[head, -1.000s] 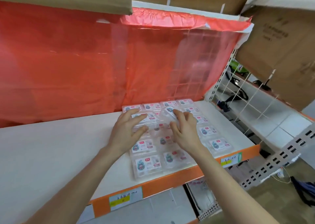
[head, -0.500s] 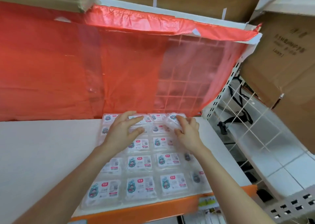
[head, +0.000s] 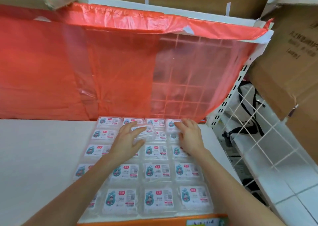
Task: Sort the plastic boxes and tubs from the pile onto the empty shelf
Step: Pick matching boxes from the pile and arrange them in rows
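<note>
Now, the loose clear box (head: 147, 132) sits in your left hand (head: 126, 141), fingers curled over its top and thumb at its near edge, so that hand is the one to place it. It hangs slightly tilted just above the second row from the back of the laid-out boxes (head: 157, 171) on the shelf (head: 43, 157), its long axis running left to right like its neighbours. Your hand hides the slot beneath. Your right hand (head: 190, 136) lies just to the right, fingers spread flat on the back-corner box (head: 171, 123), holding nothing. The move likely wants a short, level drop.
</note>
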The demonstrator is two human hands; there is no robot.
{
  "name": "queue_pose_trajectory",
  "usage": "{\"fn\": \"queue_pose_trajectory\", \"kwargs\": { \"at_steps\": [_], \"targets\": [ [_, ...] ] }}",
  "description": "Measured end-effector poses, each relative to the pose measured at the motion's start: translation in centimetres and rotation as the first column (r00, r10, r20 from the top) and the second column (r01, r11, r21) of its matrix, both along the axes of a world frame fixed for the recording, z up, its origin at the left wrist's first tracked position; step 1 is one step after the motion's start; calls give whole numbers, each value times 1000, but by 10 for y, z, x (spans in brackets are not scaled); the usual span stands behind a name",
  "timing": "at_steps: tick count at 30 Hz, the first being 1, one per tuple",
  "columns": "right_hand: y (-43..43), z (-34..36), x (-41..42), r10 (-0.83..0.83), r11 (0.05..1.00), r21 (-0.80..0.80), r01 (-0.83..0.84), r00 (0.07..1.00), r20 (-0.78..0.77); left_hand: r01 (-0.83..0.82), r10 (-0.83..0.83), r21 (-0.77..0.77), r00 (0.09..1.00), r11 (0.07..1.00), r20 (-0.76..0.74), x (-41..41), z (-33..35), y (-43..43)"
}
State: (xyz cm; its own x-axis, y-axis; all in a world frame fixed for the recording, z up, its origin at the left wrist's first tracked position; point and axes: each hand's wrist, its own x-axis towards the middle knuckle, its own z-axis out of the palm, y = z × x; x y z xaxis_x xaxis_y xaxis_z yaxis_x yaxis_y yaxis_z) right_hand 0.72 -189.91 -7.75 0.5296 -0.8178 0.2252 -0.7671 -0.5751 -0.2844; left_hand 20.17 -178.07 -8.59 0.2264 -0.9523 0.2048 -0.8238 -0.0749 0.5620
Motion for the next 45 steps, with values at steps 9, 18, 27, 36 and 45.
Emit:
{"fn": "queue_pose_trajectory", "kwargs": {
  "at_steps": [9, 18, 27, 36, 45],
  "targets": [
    [26, -8, 24, -55, 996, -63, 58, 997, 51, 13, -9, -35, 992, 999, 122, 2, -6, -1],
    [31, -7, 24, -141, 989, -44, 139, 988, -58, 14, -10, -35, 995, 999, 102, 4, -8, -2],
    [29, -11, 21, -191, 981, 13, 195, 972, -140, 22, -19, -34, 995, 999, 93, 4, -8, -2],
    [30, -8, 23, -209, 972, 83, 220, 971, -115, 48, -45, -31, 994, 998, 98, 4, -7, -1],
    [30, -5, 20, -181, 973, 126, 194, 977, -112, 22, -21, -13, 997, 1000, 80, 2, -5, -1]
  ]
}}
